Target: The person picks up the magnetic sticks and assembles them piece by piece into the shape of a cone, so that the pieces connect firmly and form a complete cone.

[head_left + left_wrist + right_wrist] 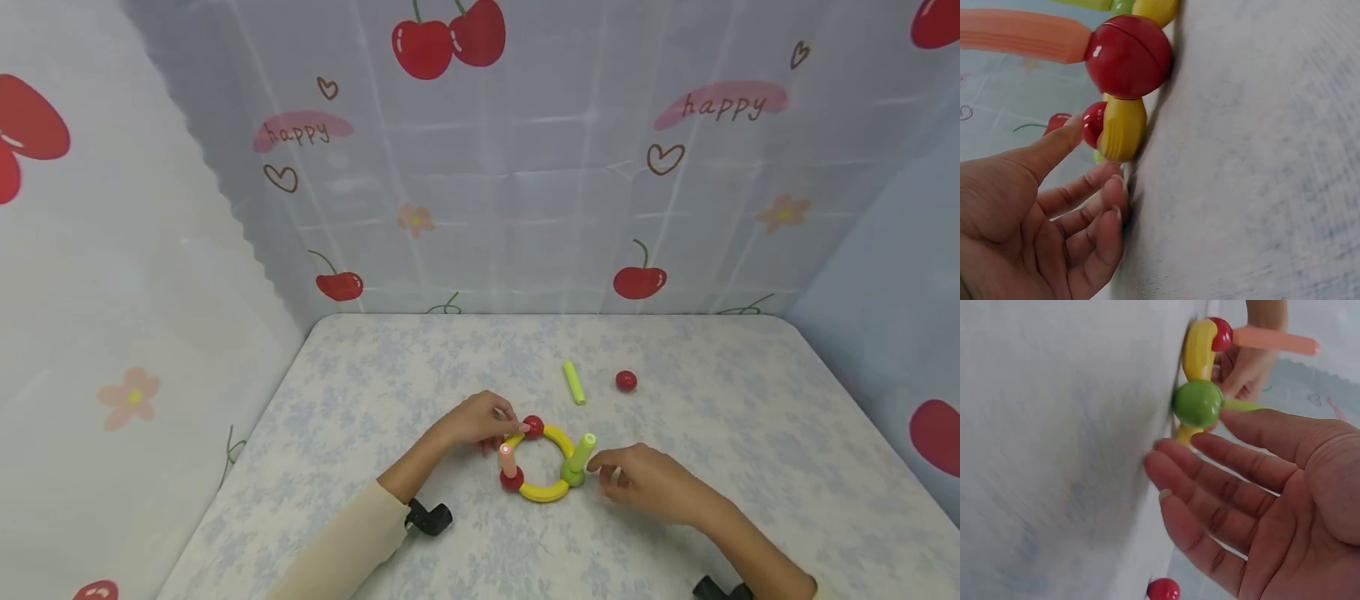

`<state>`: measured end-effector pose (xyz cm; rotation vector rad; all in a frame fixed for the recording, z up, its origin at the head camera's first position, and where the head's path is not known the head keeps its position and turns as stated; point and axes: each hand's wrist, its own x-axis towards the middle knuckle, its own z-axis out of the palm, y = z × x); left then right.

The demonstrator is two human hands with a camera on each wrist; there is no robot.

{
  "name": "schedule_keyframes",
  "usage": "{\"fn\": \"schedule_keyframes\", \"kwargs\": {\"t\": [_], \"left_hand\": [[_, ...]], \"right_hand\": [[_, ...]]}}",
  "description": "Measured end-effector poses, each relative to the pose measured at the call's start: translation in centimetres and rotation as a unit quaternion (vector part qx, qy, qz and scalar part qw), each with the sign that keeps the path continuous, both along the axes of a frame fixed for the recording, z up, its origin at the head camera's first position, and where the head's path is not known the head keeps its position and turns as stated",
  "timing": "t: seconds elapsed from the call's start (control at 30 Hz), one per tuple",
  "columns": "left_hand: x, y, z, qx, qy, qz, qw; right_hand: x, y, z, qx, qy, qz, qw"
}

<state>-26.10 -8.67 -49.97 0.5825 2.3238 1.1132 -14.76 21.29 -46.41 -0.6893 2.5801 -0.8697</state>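
A ring of curved yellow rods (545, 492) joined by balls lies on the table. My left hand (483, 419) is at its far left side, thumb reaching to the far red ball (533, 427) and the other fingers loosely bent beside the ring. Nearer me, another red ball (1129, 56) bears an upright orange rod (507, 460). To the right, a green ball (1197, 404) carries a tilted light-green rod (582, 452). My right hand (645, 483) is beside that green ball, fingers relaxed and apart, holding nothing. Whether its thumb touches the ball is unclear.
Beyond the ring, a loose light-green rod (573, 382) lies on the patterned table (375, 367). A loose red ball (626, 381) sits to its right. Cherry-printed curtains (510, 167) hang behind the table and at its sides.
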Motion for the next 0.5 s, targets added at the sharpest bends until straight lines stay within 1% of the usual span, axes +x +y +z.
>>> {"fn": "schedule_keyframes", "kwargs": {"t": [0.07,0.13,0.2,0.27,0.4,0.43,0.5], "left_hand": [[0.2,-0.5,0.0,0.018,-0.021,0.006,0.9996],[0.6,-1.2,-0.1,0.031,-0.04,0.013,0.9987],[1.1,-1.9,-0.2,0.043,-0.059,0.017,0.9972],[1.6,-2.3,-0.3,0.06,-0.07,0.02,0.9956],[2.0,-2.4,-0.5,0.095,-0.081,0.022,0.992],[2.0,-2.3,-0.5,0.102,-0.083,0.022,0.9911],[2.0,-2.1,-0.8,0.113,-0.085,0.021,0.9898]], "right_hand": [[-0.3,0.3,0.2,0.009,-0.001,-0.03,0.9995],[-0.9,0.5,0.5,0.016,-0.003,-0.063,0.9979],[-1.8,0.6,0.7,0.02,0.004,-0.088,0.9959],[-2.7,0.5,0.9,0.014,0.019,-0.106,0.9941],[-5.1,0.4,1.4,0.001,0.068,-0.123,0.9901],[-5.7,0.3,1.5,0.0,0.077,-0.126,0.9891],[-7.0,0.1,1.6,-0.001,0.079,-0.133,0.9879]]}}
